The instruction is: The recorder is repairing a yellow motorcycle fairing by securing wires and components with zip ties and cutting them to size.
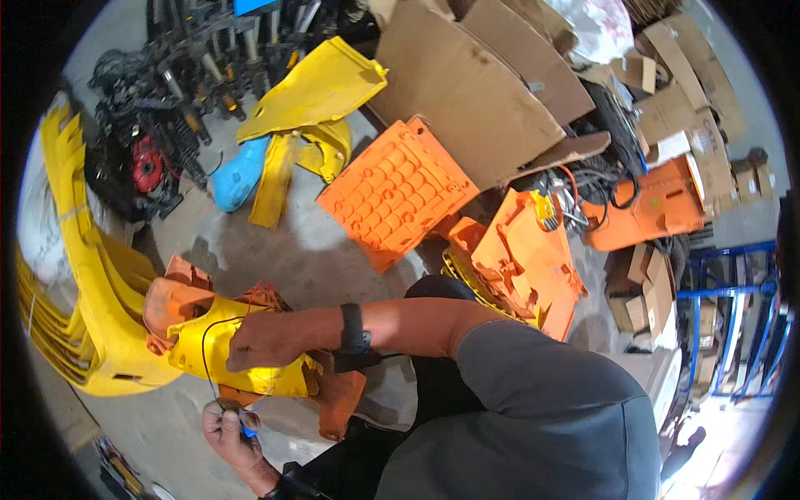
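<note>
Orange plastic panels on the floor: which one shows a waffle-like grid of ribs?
The broad flat orange panel at centre, lying beside the cardboard sheet. Its whole upper face is a grid of square ribs; the other orange pieces are irregular moulded shells.

1. Everything was carried by a grey concrete floor (292, 258).
2. An orange ribbed panel (398, 192) was laid flat near the middle of it.
3. Yellow body panels (312, 100) and a blue part (237, 175) were seen just beside each other, further back.
4. A stack of yellow panels (83, 275) was ranged along the left.
5. Flattened cardboard sheets (475, 92) were spread at the back.
6. A black engine with a red part (142, 167) was set at the back left.
</note>
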Demonstrator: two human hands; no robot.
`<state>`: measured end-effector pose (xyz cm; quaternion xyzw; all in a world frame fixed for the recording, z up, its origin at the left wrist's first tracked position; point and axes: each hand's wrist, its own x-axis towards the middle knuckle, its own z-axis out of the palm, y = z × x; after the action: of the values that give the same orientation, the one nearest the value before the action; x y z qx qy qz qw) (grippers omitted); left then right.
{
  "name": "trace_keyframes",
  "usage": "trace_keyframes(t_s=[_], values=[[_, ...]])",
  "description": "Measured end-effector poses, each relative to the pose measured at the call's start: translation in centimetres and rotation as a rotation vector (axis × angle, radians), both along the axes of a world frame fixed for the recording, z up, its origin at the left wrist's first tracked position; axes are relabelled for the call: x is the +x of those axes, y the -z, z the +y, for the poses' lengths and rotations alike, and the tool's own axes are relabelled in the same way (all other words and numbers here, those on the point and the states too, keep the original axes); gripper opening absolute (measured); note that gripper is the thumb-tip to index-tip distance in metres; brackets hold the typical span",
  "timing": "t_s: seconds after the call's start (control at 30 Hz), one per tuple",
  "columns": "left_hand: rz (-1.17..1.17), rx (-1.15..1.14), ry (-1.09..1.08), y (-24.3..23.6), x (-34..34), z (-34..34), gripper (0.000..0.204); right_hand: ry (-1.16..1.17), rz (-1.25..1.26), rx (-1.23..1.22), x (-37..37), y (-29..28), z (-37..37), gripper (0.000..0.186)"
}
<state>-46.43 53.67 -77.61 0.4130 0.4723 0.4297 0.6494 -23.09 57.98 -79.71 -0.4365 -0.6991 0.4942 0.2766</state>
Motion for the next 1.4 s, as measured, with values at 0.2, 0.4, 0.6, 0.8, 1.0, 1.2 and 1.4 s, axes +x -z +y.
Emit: trace_keyframes(t_s=[0.2,0.4,0.6,0.8,1.0,1.2,1.4], values=[[0.036,0.02,0.138,0.3,1.1,-0.9,0.028,0.004,0.427,-0.313,-0.9,-2.6,-0.9,0.036],[0.101,0.019,0.183,0.9,2.4,-1.6,0.018,0.043,0.485,-0.212,-0.4,-6.3,-1.5,0.03],[0.28,-0.271,0.099,-10.1,6.5,-5.1,0.014,0.243,0.505,-0.407,1.9,-14.3,-5.2,0.029],[0.184,-0.467,0.248,-23.0,6.0,-10.4,0.014,0.349,0.536,-0.624,2.6,-23.2,-11.2,0.03],[-0.081,-0.599,0.101,-35.6,7.1,-19.5,0.025,0.271,0.567,-0.674,2.9,-35.1,-18.0,0.029],[-0.022,-0.474,0.188,-44.2,10.2,-23.1,0.018,0.291,0.459,-0.64,7.0,-41.7,-23.0,0.033],[0.099,-0.385,0.273,-43.5,10.3,-26.1,0.019,0.433,0.061,-0.368,14.7,-40.8,-37.0,0.029]])
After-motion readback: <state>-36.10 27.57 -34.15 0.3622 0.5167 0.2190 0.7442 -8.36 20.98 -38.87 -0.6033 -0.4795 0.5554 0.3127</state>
